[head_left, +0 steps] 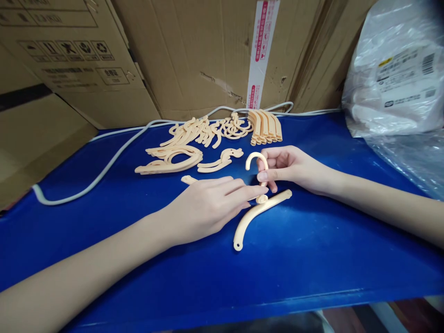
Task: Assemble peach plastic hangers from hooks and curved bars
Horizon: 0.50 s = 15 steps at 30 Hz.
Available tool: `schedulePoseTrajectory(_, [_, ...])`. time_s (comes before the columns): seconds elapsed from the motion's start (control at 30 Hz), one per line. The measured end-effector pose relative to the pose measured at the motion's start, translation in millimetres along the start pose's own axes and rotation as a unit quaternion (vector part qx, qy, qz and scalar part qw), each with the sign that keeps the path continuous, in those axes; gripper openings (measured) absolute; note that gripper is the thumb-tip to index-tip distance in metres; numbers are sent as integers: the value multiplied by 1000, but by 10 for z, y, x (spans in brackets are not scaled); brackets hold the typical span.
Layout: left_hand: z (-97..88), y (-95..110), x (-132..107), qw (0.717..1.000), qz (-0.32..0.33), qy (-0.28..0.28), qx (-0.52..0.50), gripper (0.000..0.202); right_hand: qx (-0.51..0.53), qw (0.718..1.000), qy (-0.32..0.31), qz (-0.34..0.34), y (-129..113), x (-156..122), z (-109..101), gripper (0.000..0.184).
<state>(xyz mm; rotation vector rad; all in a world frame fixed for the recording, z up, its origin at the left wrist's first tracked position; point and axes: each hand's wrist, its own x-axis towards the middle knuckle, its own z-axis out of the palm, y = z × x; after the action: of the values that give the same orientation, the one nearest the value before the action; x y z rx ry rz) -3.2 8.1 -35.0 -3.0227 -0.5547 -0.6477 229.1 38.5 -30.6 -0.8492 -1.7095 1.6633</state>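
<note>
A cream plastic hanger hook [255, 155] stands upright, its shank pinched between the thumb and fingers of my right hand [289, 169]. My left hand [211, 203] is closed, palm down, over a cream hanger arm. One end of that arm [188, 180] sticks out behind the knuckles, while the hidden middle lies under the fingers. The hook's foot meets a rounded cream end [262, 199] by my left fingertips; whether they are joined I cannot tell. Just in front, a loose curved hanger arm [248, 218] with a holed end lies on the blue surface.
Behind my hands lie folded hangers [166, 162], a small folded piece [222, 162], loose arms [185, 133], a heap of hooks [237, 127] and stacked arms [265, 126]. A white cable [118, 155] runs along the back, before cardboard boxes [201, 51]. Plastic bags [391, 92] are at right.
</note>
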Motion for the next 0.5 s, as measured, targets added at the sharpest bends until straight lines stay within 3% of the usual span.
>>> schedulePoseTrajectory(0.5, [-8,7,5,1000,5,-2,-7,33,-11,1000,-4,7,-11,-13,22,23])
